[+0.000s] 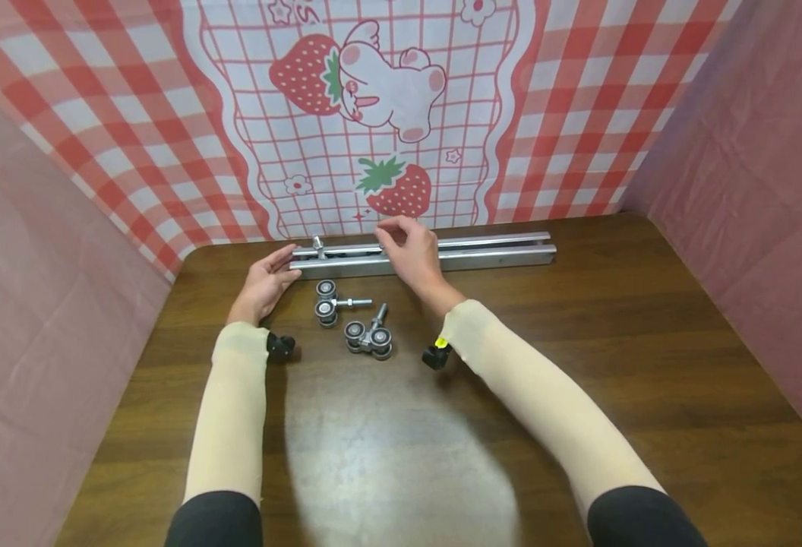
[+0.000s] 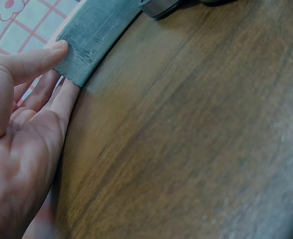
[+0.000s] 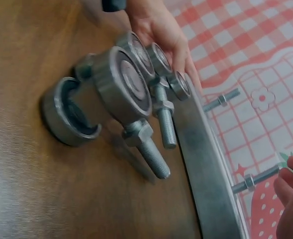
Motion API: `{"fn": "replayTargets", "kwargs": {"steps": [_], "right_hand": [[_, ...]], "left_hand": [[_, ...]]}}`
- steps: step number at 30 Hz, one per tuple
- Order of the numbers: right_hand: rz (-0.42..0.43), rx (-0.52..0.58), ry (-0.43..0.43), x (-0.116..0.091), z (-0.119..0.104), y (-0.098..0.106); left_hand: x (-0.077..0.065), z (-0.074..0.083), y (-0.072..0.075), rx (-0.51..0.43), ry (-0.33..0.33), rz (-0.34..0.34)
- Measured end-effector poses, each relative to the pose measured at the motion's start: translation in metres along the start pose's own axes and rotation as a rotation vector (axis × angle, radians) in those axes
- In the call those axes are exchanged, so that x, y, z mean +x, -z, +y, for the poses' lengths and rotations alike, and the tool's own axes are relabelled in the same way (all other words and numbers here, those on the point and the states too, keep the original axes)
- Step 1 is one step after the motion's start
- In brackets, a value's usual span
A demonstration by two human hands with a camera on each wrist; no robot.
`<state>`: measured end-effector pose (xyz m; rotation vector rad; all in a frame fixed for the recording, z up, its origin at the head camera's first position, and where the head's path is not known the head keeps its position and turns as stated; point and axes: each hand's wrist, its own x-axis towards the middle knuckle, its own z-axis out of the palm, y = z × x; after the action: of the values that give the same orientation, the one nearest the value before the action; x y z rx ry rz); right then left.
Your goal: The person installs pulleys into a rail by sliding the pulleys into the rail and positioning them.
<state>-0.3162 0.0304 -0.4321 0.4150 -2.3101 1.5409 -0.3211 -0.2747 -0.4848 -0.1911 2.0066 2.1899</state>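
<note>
A metal rail (image 1: 497, 260) lies along the back of the wood-grained counter (image 1: 647, 365), its slot facing up. The left hand (image 1: 264, 282) grips the rail's left end, with the thumb on the front face and the other fingers at the far side and around the end. Just beside that hand, a left bolt (image 1: 318, 245) with a nut stands up out of the slot. Farther right, the right hand (image 1: 409, 251) reaches over the rail, thumb and fingers drawn together; it seems to pinch the tip of a right bolt (image 3: 262, 177) that also rises from the slot, though the contact is partly hidden.

In front of the rail, near its left part, two roller trolleys rest on the counter. The nearer-to-rail trolley (image 1: 324, 309) points its threaded stem to the right; the front trolley (image 1: 379, 339) points its stem toward the rail. A red-and-white checked cloth (image 1: 565, 91) with strawberries hangs behind.
</note>
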Motion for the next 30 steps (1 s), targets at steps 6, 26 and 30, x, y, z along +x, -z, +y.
{"fn": "replayTargets", "kwargs": {"steps": [6,26,30], "right_hand": [[-0.065,-0.002,0.024,-0.010,-0.007,0.003],[-0.662,-0.053,0.191,-0.013,-0.004,0.034],[-0.751,-0.097,0.249,-0.019,0.000,0.035]], "left_hand": [[0.002,-0.001,0.000,0.003,-0.007,-0.005],[-0.001,-0.001,-0.001,0.003,-0.005,0.006],[-0.001,0.000,-0.001,0.007,-0.002,0.007]]}}
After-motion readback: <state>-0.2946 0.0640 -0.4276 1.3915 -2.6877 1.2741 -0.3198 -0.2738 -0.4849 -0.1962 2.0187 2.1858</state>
